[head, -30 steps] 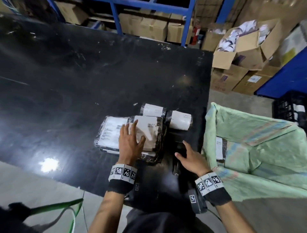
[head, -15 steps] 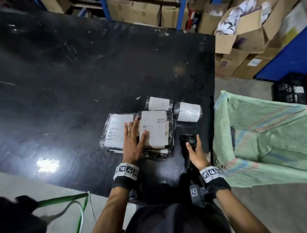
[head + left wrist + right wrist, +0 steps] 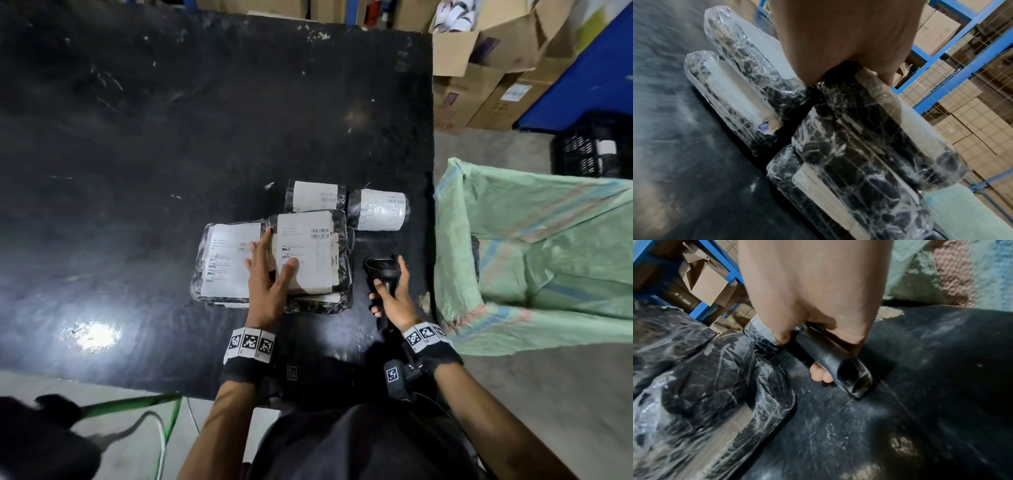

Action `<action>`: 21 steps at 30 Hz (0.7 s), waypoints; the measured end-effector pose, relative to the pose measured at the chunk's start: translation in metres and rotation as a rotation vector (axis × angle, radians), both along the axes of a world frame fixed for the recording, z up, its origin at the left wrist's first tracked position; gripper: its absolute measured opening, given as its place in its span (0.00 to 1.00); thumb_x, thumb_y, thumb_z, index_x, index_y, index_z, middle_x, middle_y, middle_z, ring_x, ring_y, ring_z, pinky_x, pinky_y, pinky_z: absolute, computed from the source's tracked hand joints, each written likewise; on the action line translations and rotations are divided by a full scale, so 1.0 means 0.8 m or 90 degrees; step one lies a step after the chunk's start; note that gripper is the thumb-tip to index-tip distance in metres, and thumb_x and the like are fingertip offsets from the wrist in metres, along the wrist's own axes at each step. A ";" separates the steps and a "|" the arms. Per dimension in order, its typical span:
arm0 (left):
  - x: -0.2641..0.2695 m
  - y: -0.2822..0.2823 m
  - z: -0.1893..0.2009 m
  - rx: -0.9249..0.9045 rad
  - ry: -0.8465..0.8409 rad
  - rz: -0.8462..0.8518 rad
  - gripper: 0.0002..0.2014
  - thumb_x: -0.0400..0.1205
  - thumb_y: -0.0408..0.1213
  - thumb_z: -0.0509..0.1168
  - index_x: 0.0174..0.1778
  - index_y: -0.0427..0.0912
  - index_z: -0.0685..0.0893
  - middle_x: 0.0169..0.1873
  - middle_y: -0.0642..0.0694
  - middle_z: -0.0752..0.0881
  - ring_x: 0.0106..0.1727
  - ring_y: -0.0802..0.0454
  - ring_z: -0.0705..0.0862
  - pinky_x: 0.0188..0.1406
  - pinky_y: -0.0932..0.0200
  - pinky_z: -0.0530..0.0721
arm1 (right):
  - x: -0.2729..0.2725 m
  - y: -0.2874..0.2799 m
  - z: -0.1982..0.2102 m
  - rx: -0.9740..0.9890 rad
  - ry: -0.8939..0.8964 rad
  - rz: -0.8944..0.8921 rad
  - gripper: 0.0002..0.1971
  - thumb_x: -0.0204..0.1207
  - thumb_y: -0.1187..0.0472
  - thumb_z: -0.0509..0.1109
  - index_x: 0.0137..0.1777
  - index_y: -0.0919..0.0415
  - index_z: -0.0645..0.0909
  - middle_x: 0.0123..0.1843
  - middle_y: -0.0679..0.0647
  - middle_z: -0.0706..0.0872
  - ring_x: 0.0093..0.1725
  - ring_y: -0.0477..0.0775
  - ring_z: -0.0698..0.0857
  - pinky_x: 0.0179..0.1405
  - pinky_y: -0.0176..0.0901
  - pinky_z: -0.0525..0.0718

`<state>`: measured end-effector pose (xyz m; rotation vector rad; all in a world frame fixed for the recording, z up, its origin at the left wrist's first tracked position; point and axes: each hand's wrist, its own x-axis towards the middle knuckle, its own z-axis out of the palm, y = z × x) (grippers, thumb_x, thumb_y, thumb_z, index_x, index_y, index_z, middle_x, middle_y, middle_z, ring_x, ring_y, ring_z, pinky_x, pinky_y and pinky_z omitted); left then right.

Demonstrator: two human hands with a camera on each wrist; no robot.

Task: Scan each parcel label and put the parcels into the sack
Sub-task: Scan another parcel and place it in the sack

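Several plastic-wrapped parcels with white labels lie on the black table. A flat parcel lies at the left, and a stacked parcel sits beside it. A small parcel and a rolled parcel lie behind them. My left hand rests flat across the two front parcels, fingers spread, thumb on the stacked parcel's label. My right hand grips the handle of a black scanner, which lies on the table to the right of the stack. The green sack stands open past the table's right edge.
Cardboard boxes and blue shelving stand behind and to the right of the table. A black crate sits on the floor beyond the sack. A green cable hangs below the table's near edge.
My right hand moved from the table beside the sack onto the scanner and closed round its handle. The left hand stayed on the parcels. The head view tilted down.
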<state>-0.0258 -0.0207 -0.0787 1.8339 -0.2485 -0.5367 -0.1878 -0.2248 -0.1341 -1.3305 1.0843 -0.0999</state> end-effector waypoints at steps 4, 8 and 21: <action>0.001 0.002 -0.009 -0.031 0.015 0.001 0.36 0.83 0.58 0.71 0.86 0.71 0.62 0.86 0.55 0.71 0.90 0.38 0.64 0.85 0.26 0.65 | -0.002 -0.005 -0.009 0.027 -0.020 0.000 0.39 0.85 0.66 0.66 0.80 0.27 0.50 0.44 0.61 0.82 0.33 0.54 0.80 0.21 0.41 0.80; -0.003 -0.009 0.010 -0.049 -0.057 -0.018 0.37 0.85 0.52 0.69 0.89 0.57 0.62 0.86 0.55 0.70 0.87 0.47 0.71 0.83 0.31 0.73 | -0.004 -0.007 -0.011 0.045 -0.033 0.010 0.39 0.85 0.64 0.66 0.78 0.23 0.50 0.42 0.62 0.82 0.34 0.57 0.78 0.22 0.42 0.79; -0.014 -0.043 0.067 0.172 -0.360 -0.160 0.37 0.85 0.42 0.67 0.90 0.57 0.62 0.83 0.35 0.69 0.80 0.33 0.74 0.66 0.30 0.85 | -0.009 -0.002 -0.007 0.021 -0.048 -0.012 0.40 0.85 0.63 0.67 0.83 0.31 0.49 0.41 0.60 0.83 0.41 0.62 0.78 0.20 0.40 0.77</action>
